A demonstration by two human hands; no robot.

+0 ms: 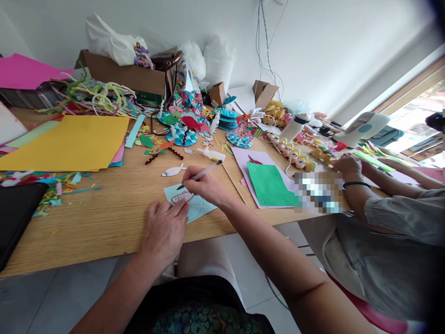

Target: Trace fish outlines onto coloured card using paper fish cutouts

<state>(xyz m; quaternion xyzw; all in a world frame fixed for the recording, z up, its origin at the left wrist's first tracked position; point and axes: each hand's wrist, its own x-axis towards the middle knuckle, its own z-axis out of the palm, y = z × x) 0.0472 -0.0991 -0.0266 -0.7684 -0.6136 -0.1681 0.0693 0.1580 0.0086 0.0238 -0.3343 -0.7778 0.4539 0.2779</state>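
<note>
paper (201,211) | under left fingers (179,207) — pen (204,172) (slanted) | in right hand (200,183)

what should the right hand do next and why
Perhaps trace the faint lines with the pen: the right hand grips it, tip at the light blue paper, the left hand rests there, and dark outlining covers only part.

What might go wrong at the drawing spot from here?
1. Smearing: the left hand rests on the blue paper by the dark lines; if ink is wet, it may smudge.
2. Leak: a white bottle lies on its side beyond the right hand and its pen; a loose tip, which I can't judge, might drip.
3. Knock: the wooden stick beside the right hand could roll if brushed.
</note>
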